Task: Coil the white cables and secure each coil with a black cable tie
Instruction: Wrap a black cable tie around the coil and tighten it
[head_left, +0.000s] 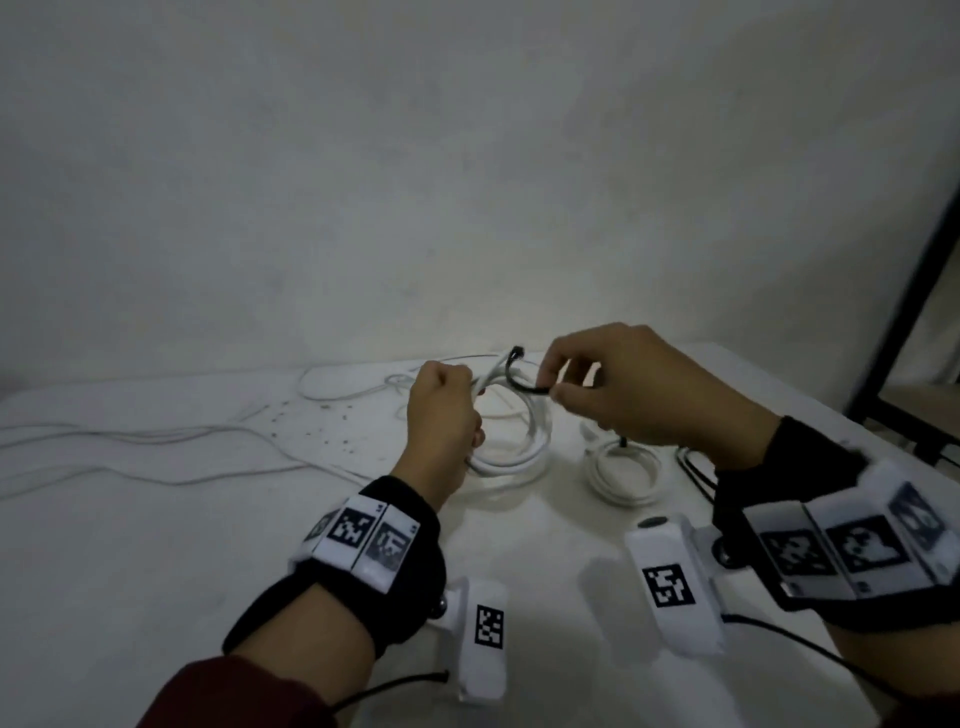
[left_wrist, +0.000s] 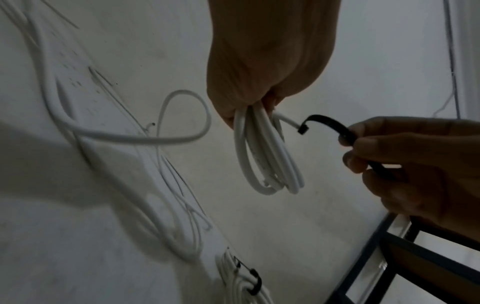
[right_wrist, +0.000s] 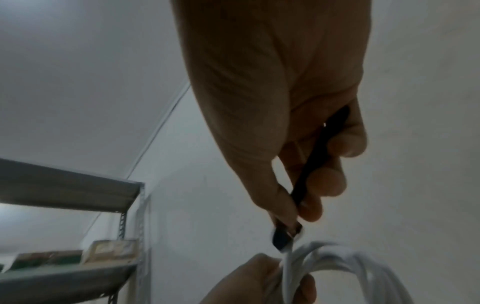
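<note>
1. Both hands are raised above the table (head_left: 156, 545), close together but not touching.
2. Left hand (head_left: 441, 415) has its fingers curled around the top of a coiled white cable (head_left: 511, 447); the loops hang down from the fist and nearly reach the table below it.
3. Right hand (head_left: 639, 387) pinches a black cable tie (head_left: 522, 376) between thumb and fingertips, the strap running back through the curled fingers.
4. From that pinch the tie arcs toward the left hand, and its head (left_wrist: 302, 130) sits just beside the short free end of the cable sticking out of the left fist.
5. Below the right hand lies a second white coil (head_left: 623, 475), already bound with a black tie.
6. Beyond and to the outer side of the left hand, loose white cables (head_left: 130, 447) trail across the table.
7. A dark metal shelf frame (head_left: 904, 322) stands past the right hand at the table's edge.
</note>
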